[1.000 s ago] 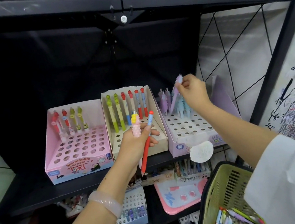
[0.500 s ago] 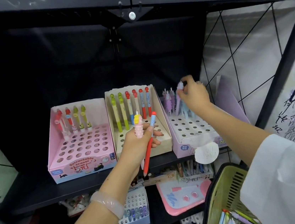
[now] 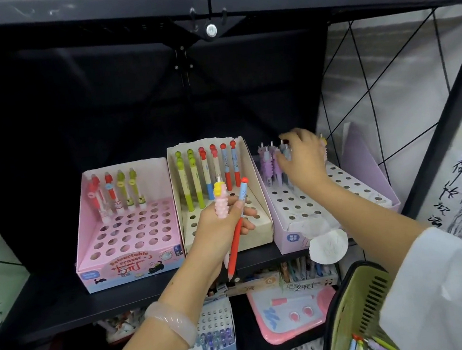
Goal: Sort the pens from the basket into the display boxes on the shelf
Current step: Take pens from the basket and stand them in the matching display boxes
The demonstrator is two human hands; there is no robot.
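A person stands at a black metal shelf (image 3: 50, 301) carrying three perforated cardboard display boxes in a row. The left hand (image 3: 215, 226), at 6 o'clock from the cream middle box (image 3: 256, 224), grips two pens upright – a knobbly pink pen with a yellow top (image 3: 221, 202) and a slim red pen with a blue-and-white upper barrel (image 3: 236, 241). The right hand (image 3: 302, 163) hovers over the back rows of the lilac right-hand box (image 3: 372, 195), fingers loosely spread among the lilac ridged pens (image 3: 270, 164) standing there; whether it has hold of one I cannot tell, as the hand is blurred. A yellow-green plastic basket (image 3: 357, 313) of more pens hangs at 5 o'clock. To do this step well, I judge, the right hand should seat each pen straight down into a free hole, tip first, without knocking its neighbours – then take the knobbly pen, which seems to match this box. The pink left box (image 3: 130, 268) holds four pens.
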